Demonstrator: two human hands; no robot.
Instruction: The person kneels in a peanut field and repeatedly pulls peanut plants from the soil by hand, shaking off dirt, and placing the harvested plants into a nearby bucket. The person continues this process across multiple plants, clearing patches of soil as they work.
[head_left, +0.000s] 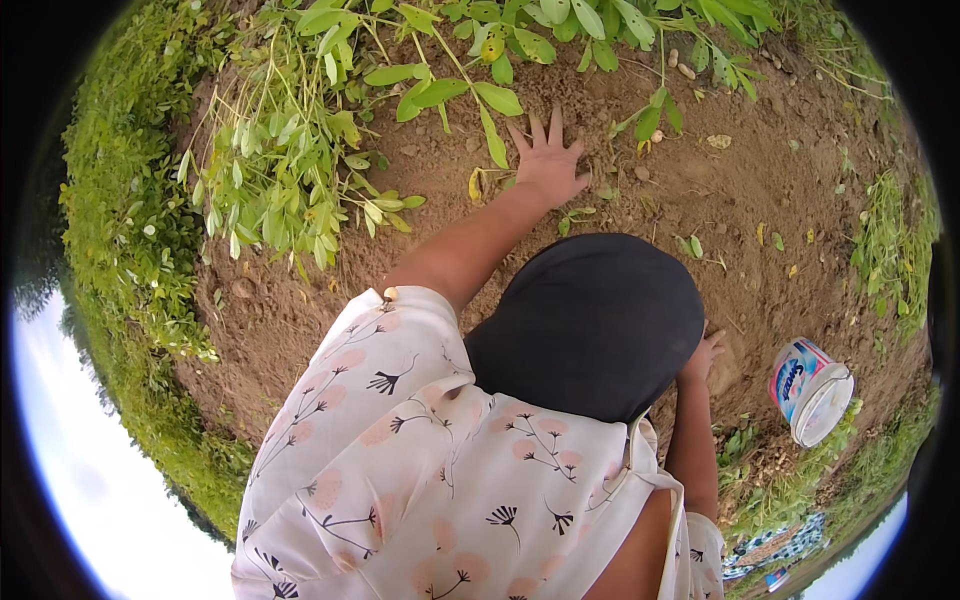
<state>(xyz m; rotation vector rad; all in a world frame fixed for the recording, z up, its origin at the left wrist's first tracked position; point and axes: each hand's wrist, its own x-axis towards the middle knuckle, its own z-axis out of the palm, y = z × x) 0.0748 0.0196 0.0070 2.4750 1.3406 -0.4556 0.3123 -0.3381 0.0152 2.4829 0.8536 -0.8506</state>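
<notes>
Palm down on the brown soil, my left hand (550, 165) has its fingers spread and holds nothing. Leafy peanut plants (465, 90) hang just beyond its fingertips, some leaves spotted with holes. A few peanut pods (681, 66) lie on the dirt at the upper right. My right hand (703, 358) is near the ground on the right, partly covered by a smooth black rounded form (600, 322) in the middle of the view. Its visible fingers extend over the soil (739, 300); whatever is under the palm is hidden. A white blouse (435, 465) with a floral print fills the lower view.
A printed plastic bucket (810, 390) rests tilted on the ground to the right. Plants (889, 247) lie near the right rim, and a checked cloth (795, 544) is at the lower right. Dense green crop rows (135, 247) run along the left.
</notes>
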